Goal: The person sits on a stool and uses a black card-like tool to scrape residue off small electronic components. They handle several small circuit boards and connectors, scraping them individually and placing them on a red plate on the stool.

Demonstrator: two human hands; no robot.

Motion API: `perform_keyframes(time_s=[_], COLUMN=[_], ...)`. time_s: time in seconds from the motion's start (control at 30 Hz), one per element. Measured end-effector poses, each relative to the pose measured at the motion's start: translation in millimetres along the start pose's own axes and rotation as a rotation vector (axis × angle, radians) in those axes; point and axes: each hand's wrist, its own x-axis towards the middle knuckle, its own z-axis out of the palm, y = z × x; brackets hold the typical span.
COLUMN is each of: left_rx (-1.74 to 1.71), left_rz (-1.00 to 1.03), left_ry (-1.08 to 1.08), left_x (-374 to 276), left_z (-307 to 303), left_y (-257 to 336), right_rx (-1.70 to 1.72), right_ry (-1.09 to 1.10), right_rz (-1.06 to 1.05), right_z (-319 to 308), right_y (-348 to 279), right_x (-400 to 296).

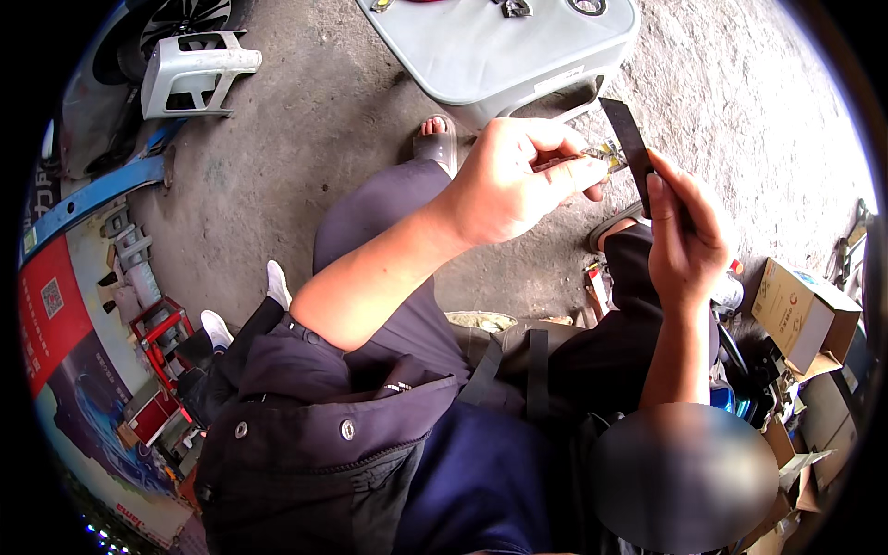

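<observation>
My left hand pinches a small yellow-and-clear object between thumb and fingers; its exact kind cannot be told. Beside it, my right hand grips the lower end of a flat dark strip. The strip stands tilted, its upper part just right of the small object; whether the two touch is unclear. Both hands are raised above the concrete floor, near the edge of a grey plastic table or stool. On its top lie a small dark clip-like piece, a round dark-rimmed item and a small yellowish piece.
A light plastic stool lies on its side near a car wheel and a blue metal beam. At right are an open cardboard box and clutter. Another person's white shoes show at left.
</observation>
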Motion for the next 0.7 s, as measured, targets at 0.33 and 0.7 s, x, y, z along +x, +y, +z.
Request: perform_keyframes(time_s=[0.33,0.7], left_rx=[-0.008,-0.001], left_rz=[-0.082,-0.047], left_ry=[-0.051,-0.006], left_x=[-3,0], left_z=[10,4], left_y=[-9,-3], right_rx=[0.085,0.107], right_ry=[0.017,-0.017], right_rz=[0.018,0.030], right_z=[12,8], right_y=[4,2], right_x=[-1,-1])
